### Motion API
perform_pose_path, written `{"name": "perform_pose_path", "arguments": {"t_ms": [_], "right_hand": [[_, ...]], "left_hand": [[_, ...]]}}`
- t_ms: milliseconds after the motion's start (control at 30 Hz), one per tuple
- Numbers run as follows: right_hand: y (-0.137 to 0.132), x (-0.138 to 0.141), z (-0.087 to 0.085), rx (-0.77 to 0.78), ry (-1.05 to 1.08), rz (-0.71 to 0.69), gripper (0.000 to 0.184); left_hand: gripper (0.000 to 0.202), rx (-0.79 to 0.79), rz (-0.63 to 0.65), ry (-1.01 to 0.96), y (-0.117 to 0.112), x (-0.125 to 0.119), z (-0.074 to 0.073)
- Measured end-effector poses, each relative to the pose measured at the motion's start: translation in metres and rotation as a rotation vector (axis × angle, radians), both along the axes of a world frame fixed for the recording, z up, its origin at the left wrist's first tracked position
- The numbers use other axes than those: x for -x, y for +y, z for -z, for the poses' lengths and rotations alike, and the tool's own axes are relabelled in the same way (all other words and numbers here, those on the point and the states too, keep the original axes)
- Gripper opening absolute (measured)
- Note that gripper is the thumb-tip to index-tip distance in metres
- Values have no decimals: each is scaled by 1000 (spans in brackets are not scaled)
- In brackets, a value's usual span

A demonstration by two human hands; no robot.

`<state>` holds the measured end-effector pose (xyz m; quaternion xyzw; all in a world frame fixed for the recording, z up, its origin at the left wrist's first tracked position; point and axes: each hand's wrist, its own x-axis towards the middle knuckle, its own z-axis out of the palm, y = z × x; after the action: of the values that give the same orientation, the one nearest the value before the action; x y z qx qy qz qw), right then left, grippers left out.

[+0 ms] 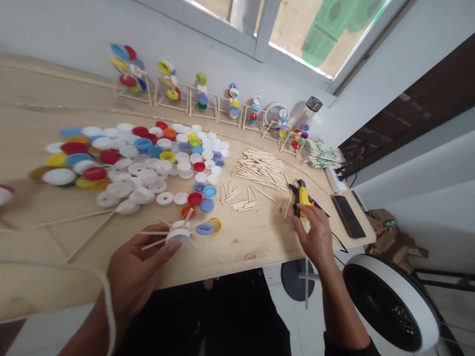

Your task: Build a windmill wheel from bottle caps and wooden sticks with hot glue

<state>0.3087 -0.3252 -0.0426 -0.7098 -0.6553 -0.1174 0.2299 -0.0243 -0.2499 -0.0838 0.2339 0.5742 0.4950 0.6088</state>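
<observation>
"Against a white wall (pixel 67 24), from the head view, a wooden table (pixel 230 247) is seen, spread with bottle caps (pixel 148 175) and sticks (pixel 261 165). What is being gripped?"

"One small wheel (pixel 178 235), made of white cap and sticks, is pinched between thumb and fingers of the left hand (pixel 135 269), near the table's front edge, just beside the caps. On the yellow glue gun (pixel 303 195), the right hand (pixel 315 232) is placed; whether it is grasped or only touched cannot be told."

"What could go wrong?"

"Spokes could be skewed or snapped if the wheel were squeezed too hard, as the sticks are thin. Fingers could be burnt if the gun is hot and its tip were brushed. If the white cord (pixel 108 291), seen across the left forearm, were caught, the wheel could be jerked."

"And containers?"

"Near the window (pixel 326 34) a clear bottle (pixel 301 117) is stood, closed by a dark lid (pixel 314 103); its contents cannot be made out. Beside the power strip (pixel 334 179) a green-and-white packet (pixel 324 154) is laid; what is packed inside cannot be told either."
</observation>
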Motion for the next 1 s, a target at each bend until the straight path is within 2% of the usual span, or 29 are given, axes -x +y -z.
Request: {"name": "perform_pose_path", "arguments": {"t_ms": [100,200,433,633,833,900,1000], "right_hand": [[-11,-39,4,54,-103,127,33],[-14,-62,14,123,-170,157,37],[0,-78,32,240,-263,210,45],[11,-91,37,270,-258,165,46],[11,-100,37,158,-26,68,36],[9,-99,34,103,139,73,38],[10,-89,26,40,507,111,40]], "left_hand": [[56,-4,6,32,0,-1,2],[56,-4,-9,66,-1,-1,6],[55,-31,-9,45,-2,-2,5],[53,-34,-22,24,-1,-4,2],[51,-28,-30,9,-2,-7,-6],[51,-42,-37,12,-2,-8,-7],[50,-84,-21,32,-2,-7,-4]]}}
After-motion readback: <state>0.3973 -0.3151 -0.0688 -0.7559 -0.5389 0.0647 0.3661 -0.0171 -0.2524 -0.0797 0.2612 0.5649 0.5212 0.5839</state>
